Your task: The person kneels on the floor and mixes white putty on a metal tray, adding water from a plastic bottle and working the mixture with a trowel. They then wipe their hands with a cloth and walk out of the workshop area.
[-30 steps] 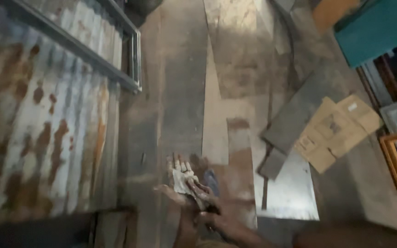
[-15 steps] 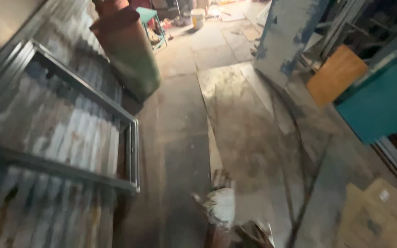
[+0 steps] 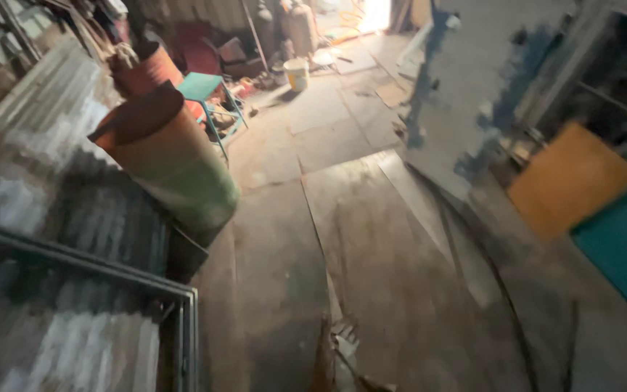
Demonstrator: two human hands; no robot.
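- Hands: at the bottom edge of the head view I make out only a blurred sliver of what appears to be a gloved hand (image 3: 339, 352), pale and dirty, with ragged fingertips pointing up. I cannot tell which hand it is, nor whether it is clenched, released or grasping anything. No second hand shows in the frame.
- Just below and right of that sliver, a dark shape meets the frame edge; it is too blurred for me to identify.
- Nearest surface: the sliver lies over a worn metal floor sheet (image 3: 371, 247), grey with brown stains, which runs from the bottom edge up the centre of the view.
- Left of it: corrugated metal sheeting (image 3: 52, 218), rusted and pale in patches, with a dark steel frame (image 3: 110, 272) laid across it, one corner of the frame near the hand.
- Beyond the frame: a tilted drum (image 3: 175, 167), orange at the top and green lower down, leaning against the sheeting.
- Behind the drum: a teal stool (image 3: 205, 87) standing upright, and further back a white bucket (image 3: 297, 72) on the floor.
- Right side: a large grey panel (image 3: 466, 94) with blue patches stands tilted; near it an orange board (image 3: 571, 181) and a teal panel (image 3: 625, 247), well apart from the hand.
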